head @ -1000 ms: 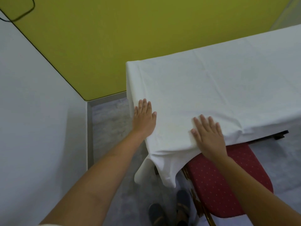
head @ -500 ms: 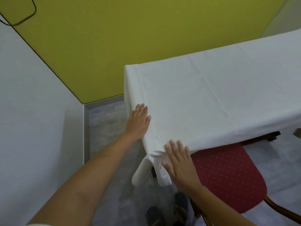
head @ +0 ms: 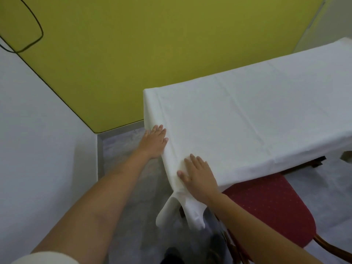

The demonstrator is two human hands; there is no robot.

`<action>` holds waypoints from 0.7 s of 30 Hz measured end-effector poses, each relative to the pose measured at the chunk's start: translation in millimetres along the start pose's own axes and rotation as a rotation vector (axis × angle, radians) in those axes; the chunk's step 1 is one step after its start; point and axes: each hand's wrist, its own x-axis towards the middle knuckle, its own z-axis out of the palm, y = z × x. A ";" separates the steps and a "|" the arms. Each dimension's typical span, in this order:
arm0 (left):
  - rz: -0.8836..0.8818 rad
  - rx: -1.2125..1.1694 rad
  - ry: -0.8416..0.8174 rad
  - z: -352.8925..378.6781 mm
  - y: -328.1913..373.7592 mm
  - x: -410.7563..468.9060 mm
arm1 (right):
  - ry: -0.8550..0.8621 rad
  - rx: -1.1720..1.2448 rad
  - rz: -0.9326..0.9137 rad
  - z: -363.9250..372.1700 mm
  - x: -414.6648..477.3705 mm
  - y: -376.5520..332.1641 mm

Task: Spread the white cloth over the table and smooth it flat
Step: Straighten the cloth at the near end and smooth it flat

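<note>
The left hand [head: 154, 140] lies flat with the fingers straight and close together, pressed against the side drape of the white cloth [head: 247, 119] at the short end of the surface, holding nothing; the fingertips reach the top edge where the cloth bends over. The right hand [head: 200, 177] is likewise spread and flat, palm down on the cloth at the near corner of the surface, with the thumb pointing towards the left hand and nothing gripped. The white cloth covers the whole visible top of the surface and hangs over its short end and its near long side. Faint fold lines cross the top, one along the length and others across it. Below the right hand, at the corner, the loose cloth gathers into a bunched tail [head: 182, 208] that hangs down in two folds towards the floor. A chair with a red dotted seat [head: 270, 210] and a wooden frame stands pushed partly under the near side of the surface, just beside the right forearm. Behind the surface rises a yellow-green wall [head: 152, 44], meeting a pale grey wall [head: 38, 140] on the left; a black cable [head: 39, 28] loops at the top left. The floor [head: 123, 149] is grey and mottled. Dark shoes show dimly at the bottom edge.
</note>
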 end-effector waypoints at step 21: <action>0.044 -0.171 0.059 -66.7 -145.4 171.4 | 0.188 0.032 0.469 49.0 47.0 -84.7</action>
